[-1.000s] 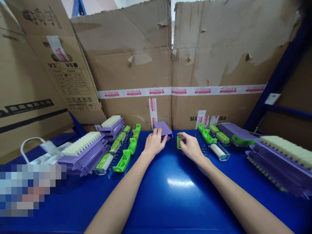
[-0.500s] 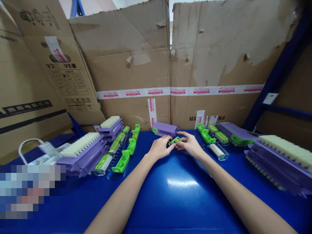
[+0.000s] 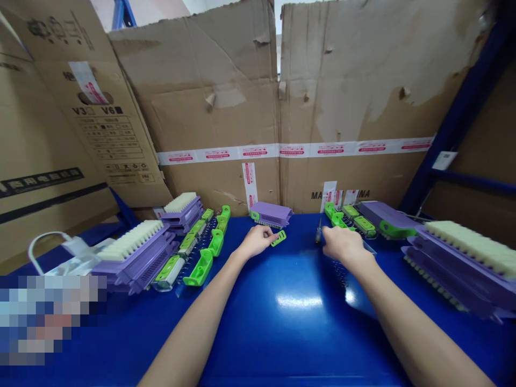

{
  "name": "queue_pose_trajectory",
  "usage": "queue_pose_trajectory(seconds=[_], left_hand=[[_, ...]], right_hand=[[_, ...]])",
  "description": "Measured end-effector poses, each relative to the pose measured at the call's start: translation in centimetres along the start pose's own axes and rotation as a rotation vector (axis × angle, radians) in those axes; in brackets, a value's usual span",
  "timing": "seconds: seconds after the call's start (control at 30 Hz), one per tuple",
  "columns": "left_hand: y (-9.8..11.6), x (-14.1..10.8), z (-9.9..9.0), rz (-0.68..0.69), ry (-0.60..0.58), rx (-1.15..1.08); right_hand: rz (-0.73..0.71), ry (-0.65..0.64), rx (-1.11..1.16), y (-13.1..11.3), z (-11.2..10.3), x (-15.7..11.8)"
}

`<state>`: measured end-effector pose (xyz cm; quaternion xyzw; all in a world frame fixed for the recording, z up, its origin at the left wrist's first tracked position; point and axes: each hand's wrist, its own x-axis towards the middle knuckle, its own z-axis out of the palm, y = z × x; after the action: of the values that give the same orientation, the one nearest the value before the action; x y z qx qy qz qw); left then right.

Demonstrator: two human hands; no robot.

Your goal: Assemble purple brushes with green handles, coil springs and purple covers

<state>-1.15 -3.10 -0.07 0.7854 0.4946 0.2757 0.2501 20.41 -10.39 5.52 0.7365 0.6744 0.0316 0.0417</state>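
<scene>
My left hand, near the middle of the blue table, pinches a small flat green plastic piece with slots between thumb and fingers. Over on the right, my right hand has its fingers curled down, and its back hides whatever they may hold. It covers most of a clear tray there. A thin screwdriver-like tool lies just left of its fingertips. Behind my left hand rests a purple brush head with a green end.
Purple brush heads with pale bristles are stacked on the left, others on the right. Green end caps, green-topped blocks and small screws lie in rows. A white power strip sits far left. Cardboard walls the back.
My right hand has left the green piece and moved right, over the clear tray with the white block. My left hand keeps the piece, slightly further left. The thin tool now shows clearly.
</scene>
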Motion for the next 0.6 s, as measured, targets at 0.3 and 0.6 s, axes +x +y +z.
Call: queue_pose_trajectory(seconds=[0.3, 0.6], left_hand=[[-0.1, 0.0, 0.1, 0.017, 0.005, 0.067], [0.8, -0.5, -0.2, 0.014, 0.08, 0.221]], right_hand=[[-0.298, 0.06, 0.19, -1.3, 0.7, 0.7], [-0.46, 0.228, 0.463, -2.3, 3.5, 2.6]])
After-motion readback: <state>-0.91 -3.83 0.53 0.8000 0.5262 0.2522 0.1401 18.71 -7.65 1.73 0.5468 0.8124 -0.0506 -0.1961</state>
